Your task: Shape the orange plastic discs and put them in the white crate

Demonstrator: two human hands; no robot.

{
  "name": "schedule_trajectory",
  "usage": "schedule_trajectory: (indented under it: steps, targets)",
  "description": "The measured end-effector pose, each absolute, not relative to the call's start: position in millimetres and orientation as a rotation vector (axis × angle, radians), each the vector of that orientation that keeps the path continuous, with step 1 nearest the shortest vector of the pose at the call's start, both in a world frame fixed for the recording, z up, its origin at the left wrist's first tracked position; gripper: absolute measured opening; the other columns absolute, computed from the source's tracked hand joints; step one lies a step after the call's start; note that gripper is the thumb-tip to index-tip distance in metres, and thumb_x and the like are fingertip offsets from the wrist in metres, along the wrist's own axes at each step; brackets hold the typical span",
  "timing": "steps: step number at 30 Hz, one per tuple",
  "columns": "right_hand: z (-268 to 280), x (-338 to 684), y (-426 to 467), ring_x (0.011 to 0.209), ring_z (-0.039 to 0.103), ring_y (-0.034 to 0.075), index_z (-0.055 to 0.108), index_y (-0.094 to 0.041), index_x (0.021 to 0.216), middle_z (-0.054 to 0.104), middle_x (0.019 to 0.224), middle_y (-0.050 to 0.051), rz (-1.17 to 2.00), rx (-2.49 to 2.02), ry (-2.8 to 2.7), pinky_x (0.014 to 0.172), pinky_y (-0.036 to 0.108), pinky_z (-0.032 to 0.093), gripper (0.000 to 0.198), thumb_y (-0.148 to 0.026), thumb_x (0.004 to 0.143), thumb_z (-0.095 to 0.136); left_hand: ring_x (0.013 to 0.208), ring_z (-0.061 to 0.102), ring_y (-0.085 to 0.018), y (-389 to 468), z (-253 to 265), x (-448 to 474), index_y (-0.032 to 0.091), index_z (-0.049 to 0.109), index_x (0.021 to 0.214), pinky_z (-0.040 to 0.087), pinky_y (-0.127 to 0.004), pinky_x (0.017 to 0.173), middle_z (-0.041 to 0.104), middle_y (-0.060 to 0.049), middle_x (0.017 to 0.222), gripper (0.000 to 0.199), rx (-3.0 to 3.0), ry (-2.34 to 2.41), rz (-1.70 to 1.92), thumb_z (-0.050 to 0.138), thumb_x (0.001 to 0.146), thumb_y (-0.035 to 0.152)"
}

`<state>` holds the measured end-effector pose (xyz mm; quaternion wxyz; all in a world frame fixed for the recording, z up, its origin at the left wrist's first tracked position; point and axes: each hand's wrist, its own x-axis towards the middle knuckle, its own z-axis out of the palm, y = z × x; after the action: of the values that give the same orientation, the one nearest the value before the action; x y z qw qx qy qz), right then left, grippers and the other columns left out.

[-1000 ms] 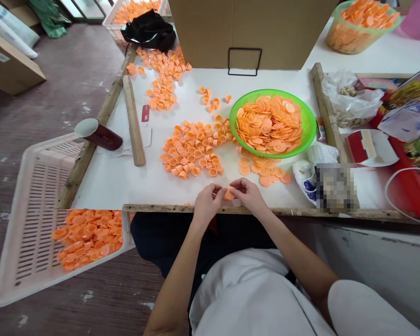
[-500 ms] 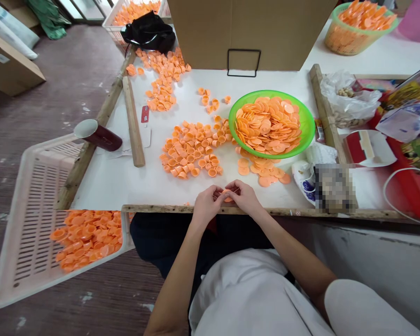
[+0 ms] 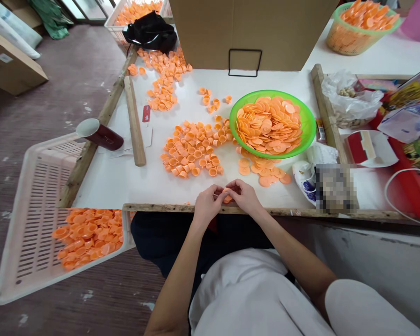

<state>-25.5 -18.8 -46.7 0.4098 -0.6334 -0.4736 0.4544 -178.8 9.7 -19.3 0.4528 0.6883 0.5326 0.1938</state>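
Note:
My left hand (image 3: 209, 201) and my right hand (image 3: 243, 195) meet at the table's front edge. Between their closed fingertips is a small orange plastic piece (image 3: 227, 198), gripped from both sides and partly covered by the fingers; its exact shape does not show. Beyond my left hand lies a spread of orange plastic cups (image 3: 192, 151), several on their sides. Flat orange discs (image 3: 266, 172) are scattered on the white table beyond my right hand. Behind them a green bowl (image 3: 311, 133) holds a heap of similar discs.
A wooden strip (image 3: 135, 121) and a dark red mug (image 3: 101, 135) are at the left. Below them stands a white basket (image 3: 24, 233) of orange parts. A cardboard box (image 3: 252, 28) rises at the back. A wood-edged area at right holds plastic bags (image 3: 350, 100) and packages.
Both hands stay together on the orange piece with hardly any movement. The whole view has shifted very slightly.

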Motion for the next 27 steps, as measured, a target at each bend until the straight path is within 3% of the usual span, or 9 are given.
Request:
schedule_trajectory:
  steps: [8, 27]
  targets:
    - [-48.3, -25.9, -19.9, 0.065, 0.062, 0.015, 0.062, -0.021, 0.088, 0.067, 0.081, 0.001, 1.185, -1.594, -1.164, 0.061, 0.029, 0.052, 0.016, -0.036, 0.080, 0.061, 0.074, 0.069, -0.017, 8.9, -23.5, -179.4, 0.023, 0.064, 0.091, 0.049, -0.026, 0.069, 0.073, -0.002, 0.091, 0.027, 1.765, 1.364, 0.473, 0.054, 0.088, 0.047]
    - [-46.0, -25.4, -20.3, 0.063, 0.062, 0.014, 0.062, -0.022, 0.089, 0.066, 0.081, 0.001, 1.206, -1.606, -1.189, 0.058, 0.028, 0.052, 0.018, -0.038, 0.082, 0.060, 0.070, 0.067, -0.015, 7.7, -25.3, -180.1, 0.023, 0.064, 0.092, 0.048, -0.025, 0.068, 0.073, 0.000, 0.089, 0.025, 1.784, 1.339, 0.492, 0.052, 0.089, 0.045]
